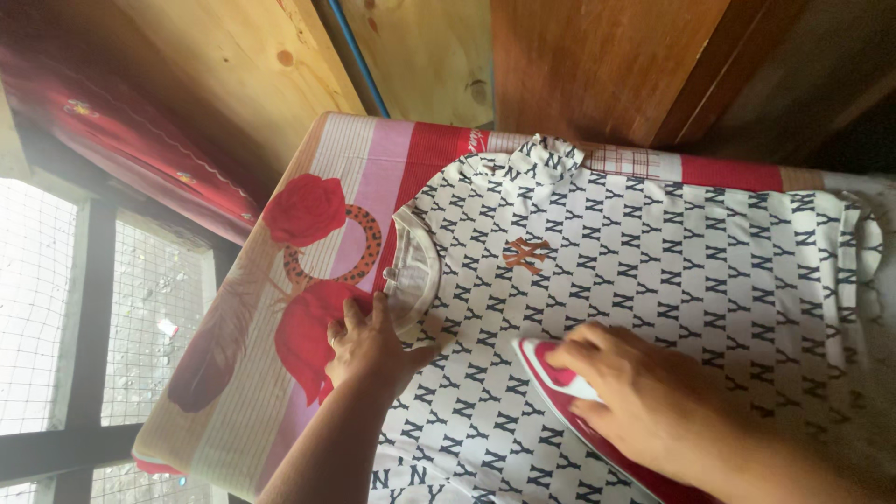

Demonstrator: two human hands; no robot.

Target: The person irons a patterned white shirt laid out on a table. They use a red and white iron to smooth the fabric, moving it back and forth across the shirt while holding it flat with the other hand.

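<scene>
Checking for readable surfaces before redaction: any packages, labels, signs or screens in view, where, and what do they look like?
No packages, signs or screens.
Neck label: inside the collar of the patterned shirt, beside the left hand; small white rectangle.
Chest emblem: upper chest of the shirt; small orange-brown embroidered mark.
Right hand holds a red and white iron on the shirt.

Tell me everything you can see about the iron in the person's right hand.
The iron is red with a white upper part, smooth and plastic-looking. Its pointed nose aims up and left, toward the shirt's neckline. It lies sole-down on the white patterned shirt, near the frame's lower edge, its rear cut off. The right hand grips it from above, hiding the handle. No cord or controls show.
</scene>
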